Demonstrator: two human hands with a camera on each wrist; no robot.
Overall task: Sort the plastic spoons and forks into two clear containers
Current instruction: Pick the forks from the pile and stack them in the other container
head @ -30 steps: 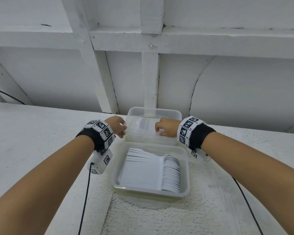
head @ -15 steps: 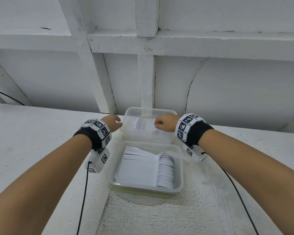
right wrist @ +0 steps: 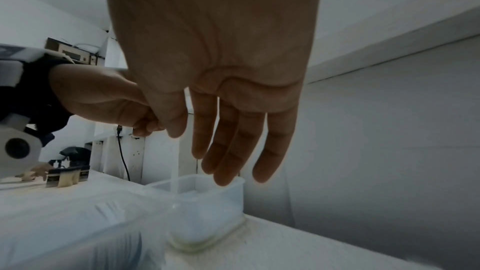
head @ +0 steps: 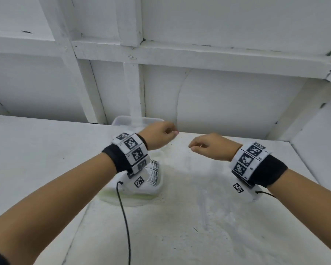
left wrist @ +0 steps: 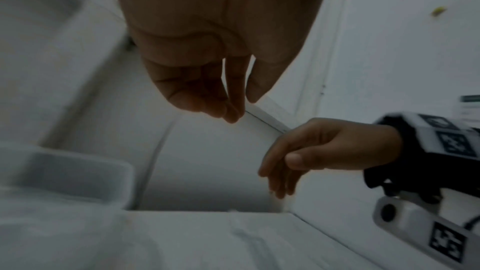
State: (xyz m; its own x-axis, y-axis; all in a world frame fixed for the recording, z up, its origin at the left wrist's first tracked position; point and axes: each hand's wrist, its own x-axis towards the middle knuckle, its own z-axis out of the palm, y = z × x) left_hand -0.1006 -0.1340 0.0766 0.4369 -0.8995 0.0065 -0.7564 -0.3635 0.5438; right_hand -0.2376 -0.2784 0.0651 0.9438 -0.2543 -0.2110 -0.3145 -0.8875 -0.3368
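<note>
Just pulled both hands up off the far tub (head: 137, 120); left hand (head: 158, 135) and right hand (head: 211, 148) loosely curled, holding nothing; spoons (head: 154, 174) stacked in the tub just nearer me, so sorting looks done.

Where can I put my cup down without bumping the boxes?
There is bare table right of the near box, under the right hand. The wide stretch left of the left hand is bare too. It is crowded where the near box meets the far box.
</note>
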